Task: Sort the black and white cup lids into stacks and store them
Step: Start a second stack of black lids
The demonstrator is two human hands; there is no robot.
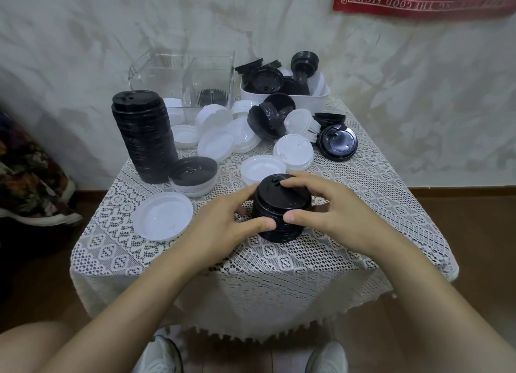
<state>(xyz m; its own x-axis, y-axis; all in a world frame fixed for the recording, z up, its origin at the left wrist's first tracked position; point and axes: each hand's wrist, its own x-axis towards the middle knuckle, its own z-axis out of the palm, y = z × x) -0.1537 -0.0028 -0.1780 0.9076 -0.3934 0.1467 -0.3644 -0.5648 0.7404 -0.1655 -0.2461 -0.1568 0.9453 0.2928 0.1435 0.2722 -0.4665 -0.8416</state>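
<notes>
A short stack of black lids (pixel 280 205) stands near the table's front centre. My left hand (pixel 223 227) grips its left side with the thumb across the front. My right hand (pixel 326 208) grips its right side, fingers over the top lid. A tall stack of black lids (pixel 142 138) stands at the left. Beside it a black lid rests on a small pile of white lids (pixel 194 177). A single white lid (pixel 163 215) lies upturned at the front left. Loose white lids (pixel 223 132) and loose black lids (pixel 268 118) are scattered behind.
A clear plastic box (pixel 195 79) stands at the back left. A white bin (pixel 287 90) at the back right holds more black and white lids. A lace cloth (pixel 251 261) covers the small table. Wall close behind; floral bundle on the floor at left.
</notes>
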